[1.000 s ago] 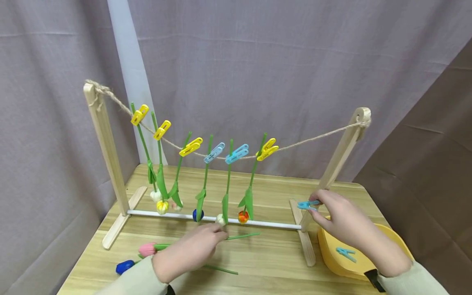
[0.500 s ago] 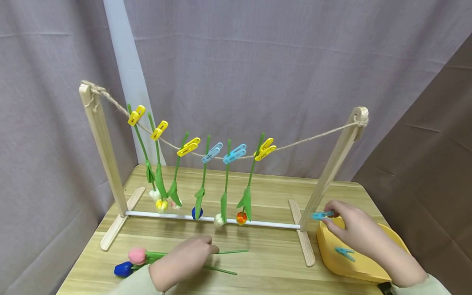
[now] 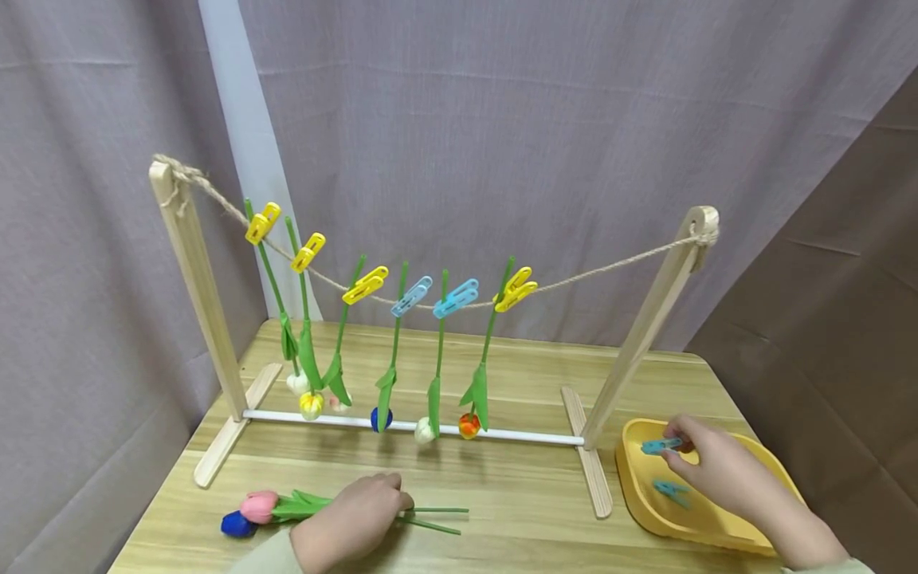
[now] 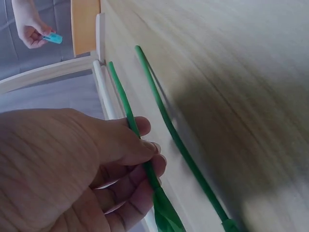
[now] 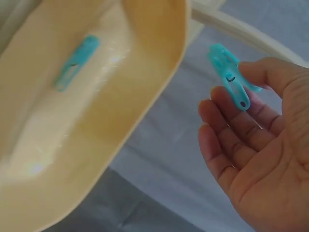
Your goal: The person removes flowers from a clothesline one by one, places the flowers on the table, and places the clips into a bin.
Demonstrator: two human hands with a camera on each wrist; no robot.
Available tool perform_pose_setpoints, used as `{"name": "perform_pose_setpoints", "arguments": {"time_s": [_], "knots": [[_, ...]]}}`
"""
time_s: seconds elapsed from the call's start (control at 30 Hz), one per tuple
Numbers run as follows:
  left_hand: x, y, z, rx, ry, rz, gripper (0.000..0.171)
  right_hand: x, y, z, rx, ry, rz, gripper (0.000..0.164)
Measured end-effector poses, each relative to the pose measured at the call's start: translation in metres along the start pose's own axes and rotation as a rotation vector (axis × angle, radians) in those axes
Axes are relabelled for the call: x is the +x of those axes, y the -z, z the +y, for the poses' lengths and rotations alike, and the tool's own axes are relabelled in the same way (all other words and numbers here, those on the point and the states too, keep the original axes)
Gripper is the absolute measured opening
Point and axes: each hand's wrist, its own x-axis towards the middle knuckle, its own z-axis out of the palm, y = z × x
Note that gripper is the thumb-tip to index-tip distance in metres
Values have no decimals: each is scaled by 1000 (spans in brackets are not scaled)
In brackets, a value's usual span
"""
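Near the table's front my left hand (image 3: 355, 514) pinches the green stem (image 4: 150, 175) of an artificial tulip between thumb and fingers. A pink tulip head (image 3: 259, 507) and a blue tulip head (image 3: 238, 524) lie to its left. A second stem (image 4: 176, 137) runs beside the pinched one, apart from my fingers. Over the yellow tray (image 3: 631, 494), my right hand (image 3: 727, 470) pinches a blue clothespin (image 5: 227, 72) by its handle ends. Another blue clothespin (image 3: 671, 491) lies inside the tray.
A wooden stand with a left post (image 3: 201, 295) and right post (image 3: 645, 335) carries a sagging twine (image 3: 602, 266). Several tulips hang head down from it by yellow clothespins (image 3: 366, 285) and blue clothespins (image 3: 456, 299). A white rod (image 3: 531, 435) joins the posts low down.
My left hand has drawn back and left, bringing the pink tulip down beside the blue one. My right hand has carried its clothespin from beside the right post to over the tray.
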Motion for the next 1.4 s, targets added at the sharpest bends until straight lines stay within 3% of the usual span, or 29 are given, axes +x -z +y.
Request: {"name": "perform_pose_setpoints", "arguments": {"time_s": [0.73,1.03,1.4], "knots": [[-3,-14,-5,-29,35,-17,18,1,-31,52,14,-77,-55,19],[-4,-16,-3,-15,42,12,16,2,-40,53,15,-57,-35,17],[-2,-19,-5,-24,48,-13,15,3,-45,54,27,-86,-57,19]]}}
